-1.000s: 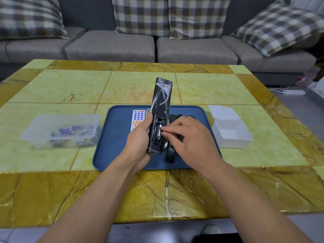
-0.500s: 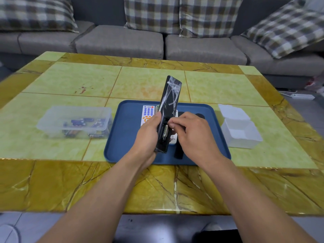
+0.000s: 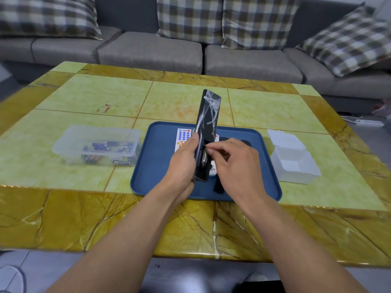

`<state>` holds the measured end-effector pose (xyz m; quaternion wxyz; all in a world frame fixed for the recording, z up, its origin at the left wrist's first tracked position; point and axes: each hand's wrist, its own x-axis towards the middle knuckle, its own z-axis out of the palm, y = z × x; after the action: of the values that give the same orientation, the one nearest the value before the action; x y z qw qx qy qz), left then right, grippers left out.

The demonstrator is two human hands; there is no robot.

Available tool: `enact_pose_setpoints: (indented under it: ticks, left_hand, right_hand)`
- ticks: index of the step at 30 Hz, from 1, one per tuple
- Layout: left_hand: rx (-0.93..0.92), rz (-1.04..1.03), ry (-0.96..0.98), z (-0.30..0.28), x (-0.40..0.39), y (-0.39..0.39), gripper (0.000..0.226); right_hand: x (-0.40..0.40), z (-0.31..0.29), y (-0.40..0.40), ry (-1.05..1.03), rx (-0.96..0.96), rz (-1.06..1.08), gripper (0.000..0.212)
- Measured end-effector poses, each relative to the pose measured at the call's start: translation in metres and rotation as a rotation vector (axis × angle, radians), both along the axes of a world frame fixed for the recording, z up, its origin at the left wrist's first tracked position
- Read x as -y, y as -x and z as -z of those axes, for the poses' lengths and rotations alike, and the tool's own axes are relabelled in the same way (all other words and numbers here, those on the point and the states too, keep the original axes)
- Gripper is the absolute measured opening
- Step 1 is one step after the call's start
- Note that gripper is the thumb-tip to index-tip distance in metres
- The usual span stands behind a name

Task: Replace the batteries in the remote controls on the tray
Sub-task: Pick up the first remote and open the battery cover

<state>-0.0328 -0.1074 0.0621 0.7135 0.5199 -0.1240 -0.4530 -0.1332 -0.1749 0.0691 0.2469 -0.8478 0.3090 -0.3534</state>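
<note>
Above the middle of the blue tray (image 3: 156, 166), the left hand (image 3: 183, 163) grips a long black remote (image 3: 206, 132) by its lower half, fingers curled round its left edge and thumb up along the side. The remote stands nearly upright, tilted a little to the right, back side facing the camera, with crumpled clear film stuck over its upper part. Its battery bay is uncovered, and one battery (image 3: 203, 158) shows inside it. The right hand (image 3: 234, 163) comes in from the right with fingers bent; thumb and forefinger are pinched together at the top end of that battery, though whether they actually grip it or only touch it cannot be told.

On the tray behind the hands lies a white remote (image 3: 183, 138) with blue and orange buttons, mostly covered by the left hand. Part of another white remote (image 3: 212, 169) peeks out just right of the black one's lower end, and a dark object (image 3: 218, 187), partly hidden under the right hand, lies on the tray's near right area.

The tray sits on a green and yellow marble table (image 3: 84, 218). To its left, apart from it, a clear plastic box (image 3: 96, 144) holds loose batteries. To its right, just beside the rim, stands a white container (image 3: 294, 159) with its lid open. Beyond the far edge of the table is a grey sofa (image 3: 148, 51) with checked cushions.
</note>
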Motion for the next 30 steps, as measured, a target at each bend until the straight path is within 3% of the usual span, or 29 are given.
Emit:
enact_pose_setpoints:
  ticks: [12,30]
  left_hand:
    - [0.117,-0.002,-0.008,0.017,-0.003,-0.01,0.04]
    - [0.183,0.042,-0.082,0.024,-0.002,-0.012,0.038]
  right_hand:
    - [-0.007,0.004,-0.009,0.171,-0.133,-0.075,0.019]
    - [0.006,0.001,-0.003,0.007,-0.236,-0.12,0.021]
